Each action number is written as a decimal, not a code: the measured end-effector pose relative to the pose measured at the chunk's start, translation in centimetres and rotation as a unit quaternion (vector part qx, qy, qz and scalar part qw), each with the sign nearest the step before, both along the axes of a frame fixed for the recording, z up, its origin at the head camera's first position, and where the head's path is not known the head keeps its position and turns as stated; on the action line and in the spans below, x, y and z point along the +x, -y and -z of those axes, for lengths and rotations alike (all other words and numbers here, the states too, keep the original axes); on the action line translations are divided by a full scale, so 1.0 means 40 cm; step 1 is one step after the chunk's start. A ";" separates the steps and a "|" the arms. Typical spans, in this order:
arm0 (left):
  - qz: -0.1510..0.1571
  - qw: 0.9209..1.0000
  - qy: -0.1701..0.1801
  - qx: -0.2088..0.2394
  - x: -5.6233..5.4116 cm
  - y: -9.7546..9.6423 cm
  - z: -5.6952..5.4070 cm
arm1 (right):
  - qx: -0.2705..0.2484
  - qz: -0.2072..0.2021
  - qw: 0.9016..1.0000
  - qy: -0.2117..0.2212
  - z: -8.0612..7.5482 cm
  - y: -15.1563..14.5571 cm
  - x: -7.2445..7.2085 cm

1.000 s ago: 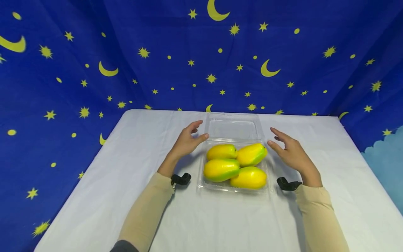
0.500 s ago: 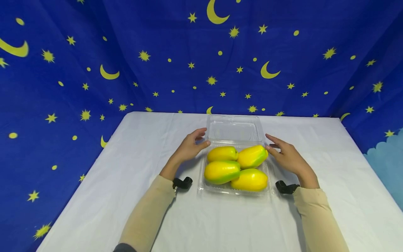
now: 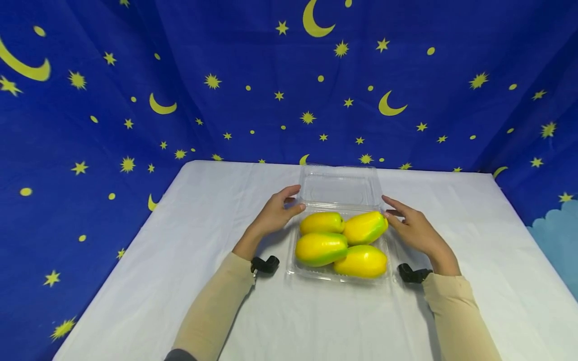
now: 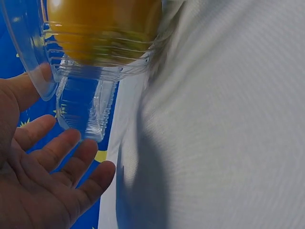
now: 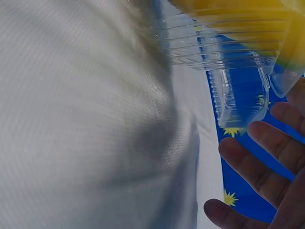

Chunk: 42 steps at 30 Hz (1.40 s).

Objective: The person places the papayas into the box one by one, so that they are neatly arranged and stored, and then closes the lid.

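Observation:
A clear plastic clamshell box (image 3: 316, 275) lies on the white cloth with its lid (image 3: 340, 186) folded back flat behind it. In its base sit several glossy yellow fruits (image 3: 321, 249) with green patches, shaped like papayas. My left hand (image 3: 274, 213) is at the box's left side near the hinge, fingers spread, thumb by the corner. At the right side my right hand (image 3: 416, 229) mirrors it, thumb and fingertips right at the rim. Both wrist views show relaxed, extended fingers next to the ribbed wall (image 4: 102, 67) of the box; neither hand grips anything.
White cloth (image 3: 334, 321) covers the table. A blue curtain (image 3: 253, 60) with yellow moons and stars rises behind the table's back edge and along the sides. Black wrist mounts (image 3: 265, 265) sit on both forearms, low over the cloth.
Both hands have moved inward to the box's sides near the hinge, the right hand more so. The box and fruits stay in place; the head view has shifted slightly.

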State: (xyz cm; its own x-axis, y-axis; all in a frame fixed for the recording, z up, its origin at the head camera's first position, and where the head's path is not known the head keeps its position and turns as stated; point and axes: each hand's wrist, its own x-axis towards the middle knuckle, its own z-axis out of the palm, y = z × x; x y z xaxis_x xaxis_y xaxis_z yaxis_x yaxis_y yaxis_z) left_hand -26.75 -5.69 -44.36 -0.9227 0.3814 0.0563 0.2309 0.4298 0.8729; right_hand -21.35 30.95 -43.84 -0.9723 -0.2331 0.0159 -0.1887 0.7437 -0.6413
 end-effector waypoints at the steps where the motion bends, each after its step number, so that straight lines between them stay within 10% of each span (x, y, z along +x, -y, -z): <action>1: 0.000 1.000 -0.001 0.001 0.000 0.000 -0.001 | -0.002 0.000 1.000 -0.003 -0.001 0.000 0.001; 42: -0.035 0.996 -0.067 0.049 0.026 0.000 -0.081 | -0.174 -0.004 0.981 -0.090 -0.049 0.014 0.012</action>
